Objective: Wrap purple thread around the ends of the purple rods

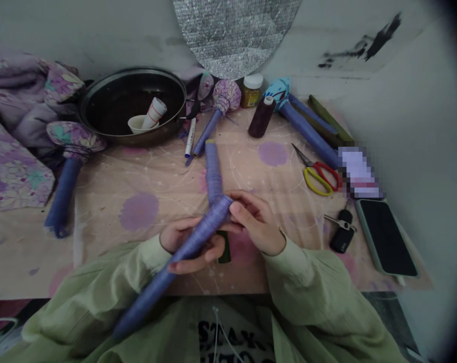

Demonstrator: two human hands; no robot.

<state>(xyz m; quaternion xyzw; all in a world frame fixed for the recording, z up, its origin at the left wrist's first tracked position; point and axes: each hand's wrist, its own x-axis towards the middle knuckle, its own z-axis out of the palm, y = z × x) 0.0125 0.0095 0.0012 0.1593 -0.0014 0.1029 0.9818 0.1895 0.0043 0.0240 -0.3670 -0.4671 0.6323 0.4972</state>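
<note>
My hands hold a long rod wound tightly in blue-violet thread (175, 264) across my lap and the table edge. My left hand (186, 244) curls under and around it, and my right hand (255, 222) pinches its upper end. A second thread-wrapped rod (213, 171) lies on the table, touching the held rod's far end. A small dark green object (224, 247) shows below my hands, partly hidden by them. Both of my green sleeves reach to the wrists.
A paper-covered table (137, 262) holds a black pan (132, 75), fabric-headed wrapped rods, dark thread spool (262, 118), scissors (317, 174), a key fob (342, 232), a phone (385, 237), a marker (189, 138) and a jar (251, 91). Floral fabric (16, 151) lies at the left.
</note>
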